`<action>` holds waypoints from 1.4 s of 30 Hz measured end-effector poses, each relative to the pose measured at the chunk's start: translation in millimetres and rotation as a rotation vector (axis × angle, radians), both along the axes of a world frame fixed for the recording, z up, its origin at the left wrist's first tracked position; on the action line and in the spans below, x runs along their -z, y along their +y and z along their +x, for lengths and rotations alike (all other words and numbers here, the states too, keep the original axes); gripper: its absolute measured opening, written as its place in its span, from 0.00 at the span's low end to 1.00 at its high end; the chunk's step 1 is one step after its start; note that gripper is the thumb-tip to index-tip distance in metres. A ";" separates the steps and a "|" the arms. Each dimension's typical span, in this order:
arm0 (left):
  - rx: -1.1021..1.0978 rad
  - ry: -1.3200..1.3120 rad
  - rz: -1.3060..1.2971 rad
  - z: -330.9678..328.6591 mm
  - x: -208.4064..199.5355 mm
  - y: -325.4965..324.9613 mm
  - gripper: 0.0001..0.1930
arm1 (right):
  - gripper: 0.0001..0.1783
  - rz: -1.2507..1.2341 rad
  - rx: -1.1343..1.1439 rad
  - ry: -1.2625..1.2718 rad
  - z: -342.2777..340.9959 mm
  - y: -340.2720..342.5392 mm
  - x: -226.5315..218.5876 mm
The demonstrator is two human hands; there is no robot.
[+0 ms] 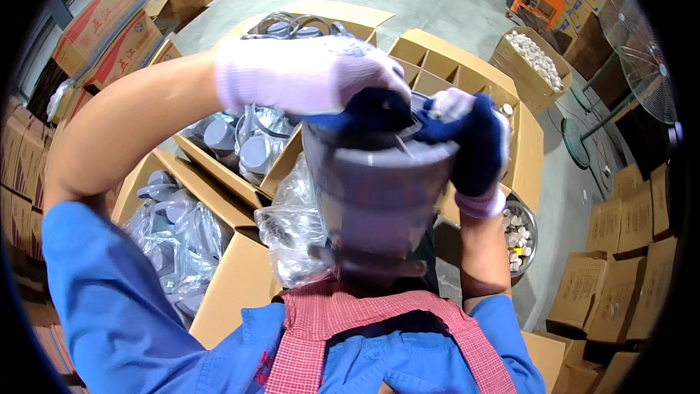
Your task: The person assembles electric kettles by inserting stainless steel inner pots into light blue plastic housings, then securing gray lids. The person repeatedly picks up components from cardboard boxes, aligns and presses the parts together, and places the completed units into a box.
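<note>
A shiny grey jug-like vessel [379, 208] is held upright in front of my chest, its wide open rim facing up. My left hand [324, 76], in a white and navy work glove, bends over the far left of the rim, its fingers reaching down at the opening. My right hand [477, 138], gloved the same way, is curled at the right side of the rim. Motion blur and the glove colour hide what the fingertips pinch inside. Crumpled clear plastic bags [292, 226] lie just left of the vessel.
Open cartons around me hold bagged grey vessels [171, 233]. A divided carton [437, 73] stands ahead. To the right are a metal bowl of small caps [519, 237], a box of white pieces [536, 58], a standing fan [634, 66] and stacked cartons [609, 284].
</note>
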State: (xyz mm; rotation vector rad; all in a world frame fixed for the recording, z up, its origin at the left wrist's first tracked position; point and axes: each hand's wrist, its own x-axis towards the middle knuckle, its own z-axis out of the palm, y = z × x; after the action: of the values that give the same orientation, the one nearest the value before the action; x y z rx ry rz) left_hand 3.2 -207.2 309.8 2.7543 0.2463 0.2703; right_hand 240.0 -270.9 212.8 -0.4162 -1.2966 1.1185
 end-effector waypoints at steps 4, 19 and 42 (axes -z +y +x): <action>-0.076 0.267 0.090 10.6 -23.1 -8.6 0.30 | 0.32 0.218 -0.123 0.074 1.3 12.7 5.8; -0.109 -1.013 -1.193 27.4 170.9 44.7 0.26 | 0.26 0.286 0.234 -0.371 24.5 51.5 47.0; -0.588 -0.749 -0.471 8.6 164.9 61.3 0.13 | 0.22 0.096 0.381 -0.564 33.2 68.0 47.8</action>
State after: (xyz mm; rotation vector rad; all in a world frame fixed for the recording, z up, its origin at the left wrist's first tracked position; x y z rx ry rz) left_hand 11.7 -145.9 144.9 1.8940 0.7805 1.1793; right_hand 273.2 -202.9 165.1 -0.9098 -1.6614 0.6299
